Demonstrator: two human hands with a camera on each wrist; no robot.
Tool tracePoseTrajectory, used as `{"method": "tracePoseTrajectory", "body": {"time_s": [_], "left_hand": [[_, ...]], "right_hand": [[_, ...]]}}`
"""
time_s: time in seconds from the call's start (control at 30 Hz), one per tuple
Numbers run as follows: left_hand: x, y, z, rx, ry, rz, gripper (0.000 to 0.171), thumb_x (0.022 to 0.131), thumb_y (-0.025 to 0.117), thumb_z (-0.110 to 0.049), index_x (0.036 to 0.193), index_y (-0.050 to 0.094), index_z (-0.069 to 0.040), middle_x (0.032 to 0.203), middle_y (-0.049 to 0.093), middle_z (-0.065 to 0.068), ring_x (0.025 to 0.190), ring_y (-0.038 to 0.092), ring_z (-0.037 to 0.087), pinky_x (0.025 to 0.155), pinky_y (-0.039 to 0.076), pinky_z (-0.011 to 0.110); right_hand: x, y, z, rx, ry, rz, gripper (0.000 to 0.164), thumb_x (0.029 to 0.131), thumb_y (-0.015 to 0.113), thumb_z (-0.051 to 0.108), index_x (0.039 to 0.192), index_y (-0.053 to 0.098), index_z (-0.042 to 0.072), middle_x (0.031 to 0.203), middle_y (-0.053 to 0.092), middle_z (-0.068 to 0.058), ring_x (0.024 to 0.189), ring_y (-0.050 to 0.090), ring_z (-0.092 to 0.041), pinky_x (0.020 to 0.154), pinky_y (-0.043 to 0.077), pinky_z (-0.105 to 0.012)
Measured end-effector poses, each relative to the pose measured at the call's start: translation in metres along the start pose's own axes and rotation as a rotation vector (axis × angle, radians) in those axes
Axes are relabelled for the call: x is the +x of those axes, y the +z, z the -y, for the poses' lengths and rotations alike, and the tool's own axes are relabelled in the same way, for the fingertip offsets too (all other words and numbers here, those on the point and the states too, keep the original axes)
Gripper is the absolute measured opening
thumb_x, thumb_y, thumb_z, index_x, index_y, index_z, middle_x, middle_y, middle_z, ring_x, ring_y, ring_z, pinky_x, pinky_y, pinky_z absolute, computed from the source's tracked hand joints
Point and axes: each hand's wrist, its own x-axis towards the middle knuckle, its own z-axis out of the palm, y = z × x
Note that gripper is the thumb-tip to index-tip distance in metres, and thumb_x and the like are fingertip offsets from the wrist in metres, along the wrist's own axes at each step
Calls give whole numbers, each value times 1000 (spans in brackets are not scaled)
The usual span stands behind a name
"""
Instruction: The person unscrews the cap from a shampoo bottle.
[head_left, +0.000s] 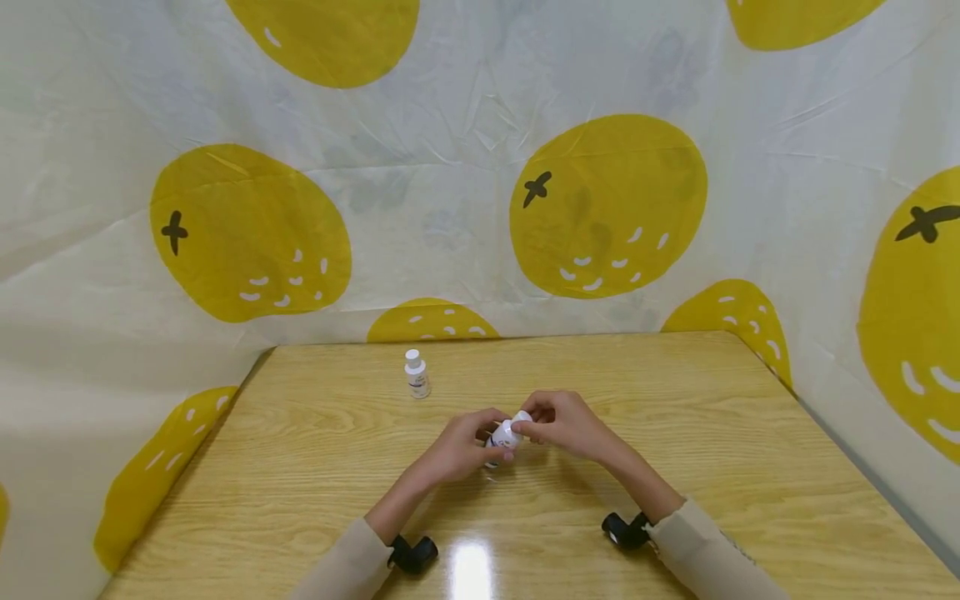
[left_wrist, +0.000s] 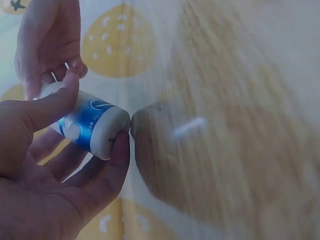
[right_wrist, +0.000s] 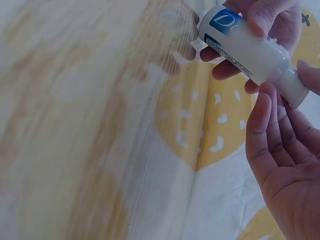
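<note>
Held bottle: a small white bottle (head_left: 504,436) with a blue label band, low centre of the head frame, between the hands. It lies tilted, with its base toward lower left and its white cap (head_left: 522,417) toward upper right. The cap sits on the neck.

Why that tilt: my reading is that it brings the cap over to the right hand and leaves the body to the left (a split that would steady one end while the other is worked).

Base and table: the base is just above or on the wooden table (head_left: 322,467); cannot tell which.

Standing bottle: a second white bottle (head_left: 417,380), upright and capped, left of centre toward the table's far edge. Well apart from both hands, presumably to keep the working space free.

Left hand: the left hand (head_left: 462,450) is closed round the bottle body, thumb on one side, fingers wrapping the other; in the left wrist view one fingertip lies by the base.

Right hand: the right hand (head_left: 566,427) pinches the cap between thumb and fingertips, its fingers only lightly bent.

Forearms: they slant inward from the lower edge in beige sleeves (head_left: 341,562), a black wrist device (head_left: 412,555) by each cuff.
</note>
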Motion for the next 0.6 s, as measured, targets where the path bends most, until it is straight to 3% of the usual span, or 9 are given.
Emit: {"method": "tracePoseTrajectory", "body": {"time_s": [0.2,0.37,0.6], "left_hand": [[-1,1,1,4,8,9,34,92,80,-18,124,69,-17,108,75,3,100,73,20,80,56,28],[0,0,3,4,24,25,27,93,78,-18,120,72,-15,104,75,0,91,68,10,75,53,23],[-1,1,6,-2,46,30,27,93,77,-16,119,72,-14,103,74,0,85,63,5,74,50,21]], "right_hand": [[0,1,-1,3,-4,-14,21,95,77,28,97,74,6,84,74,-10,67,65,-15,60,53,-25],[0,1,-1,0,-14,-28,21,95,77,28,96,76,7,82,74,-10,67,67,-21,59,54,-26],[-1,-1,-1,-54,-75,-20,20,94,78,28,98,78,8,81,75,-5,65,66,-9,59,54,-25]]}}
